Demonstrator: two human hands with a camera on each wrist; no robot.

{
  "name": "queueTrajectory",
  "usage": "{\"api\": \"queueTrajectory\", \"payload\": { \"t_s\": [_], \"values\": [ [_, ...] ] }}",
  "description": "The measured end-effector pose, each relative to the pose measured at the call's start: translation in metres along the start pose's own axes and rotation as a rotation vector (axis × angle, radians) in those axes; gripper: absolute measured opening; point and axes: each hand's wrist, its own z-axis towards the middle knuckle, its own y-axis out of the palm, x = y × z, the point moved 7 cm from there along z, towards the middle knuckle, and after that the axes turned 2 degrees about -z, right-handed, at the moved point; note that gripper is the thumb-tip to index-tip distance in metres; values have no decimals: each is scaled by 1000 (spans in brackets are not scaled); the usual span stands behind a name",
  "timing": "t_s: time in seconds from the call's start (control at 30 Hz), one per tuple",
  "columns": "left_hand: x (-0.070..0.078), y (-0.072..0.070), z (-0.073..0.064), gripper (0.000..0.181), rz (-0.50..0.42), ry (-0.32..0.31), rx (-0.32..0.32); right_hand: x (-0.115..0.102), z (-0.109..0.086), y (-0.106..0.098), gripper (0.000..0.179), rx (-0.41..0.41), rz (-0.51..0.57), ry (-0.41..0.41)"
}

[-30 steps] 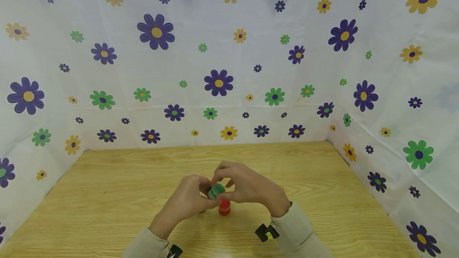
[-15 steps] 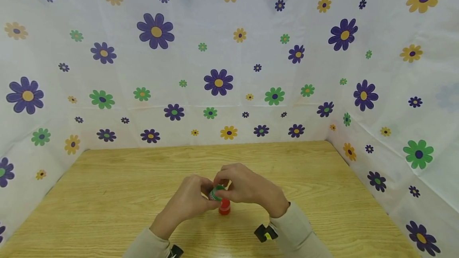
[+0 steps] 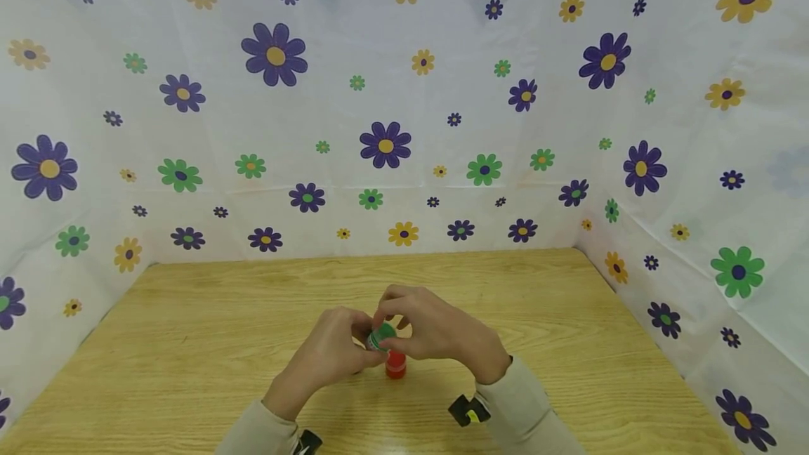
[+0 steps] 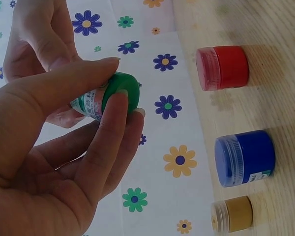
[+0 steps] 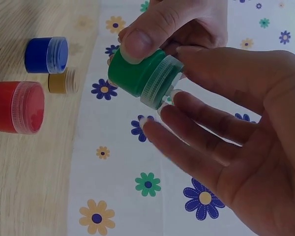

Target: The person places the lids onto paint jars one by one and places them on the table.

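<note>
A small green paint jar (image 3: pixel 383 333) with a clear ribbed lid (image 5: pixel 161 82) is held tilted above the table. My left hand (image 3: pixel 330 347) grips its green body (image 4: pixel 130 88), thumb on one side and fingers on the other. At the lid end, my right hand (image 3: pixel 437 326) pinches the clear lid between thumb and fingertips. The lid is on the jar. Just below the hands, a red paint jar (image 3: pixel 395 366) stands on the table. In the left wrist view, a blue paint jar (image 4: pixel 255 152) and a smaller ochre jar (image 4: pixel 239 213) stand beyond it, mostly hidden by my left hand in the head view.
The wooden table (image 3: pixel 240 314) is bounded at the back and sides by a white flower-print sheet (image 3: pixel 354 111). All three standing jars wear clear lids. Dark straps (image 3: pixel 470 410) sit at both sleeve cuffs.
My right fingers turn at the lid: half a second ago they were curled further round it, and now they are spread wider again. My left hand stays nearly still with the green jar.
</note>
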Motion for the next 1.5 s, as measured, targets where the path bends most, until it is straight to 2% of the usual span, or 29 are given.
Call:
{"api": "queueTrajectory", "payload": {
  "t_s": [0.4, 0.57, 0.77, 0.97, 1.27, 1.5],
  "values": [
    [0, 0, -1, 14, -12, -1, 1, -3, 1, 1, 12, -23, 37, -30],
    [1, 1, -1, 15, -19, 0, -2, 1, 1, 1, 13, -7, 11, 17],
    [1, 0, -1, 18, -17, -3, -5, 3, 2, 2, 14, 4, -39, 29],
    [0, 0, -1, 19, -26, -19, -6, 4, 0, 0, 19, 1, -20, 51],
    [0, -4, -1, 17, -20, -30, 6, -1, 1, -2, 19, 6, 15, -44],
    [1, -5, -1, 15, -14, -14, 2, -2, 1, 1, 16, -2, 41, -44]
  ]
}}
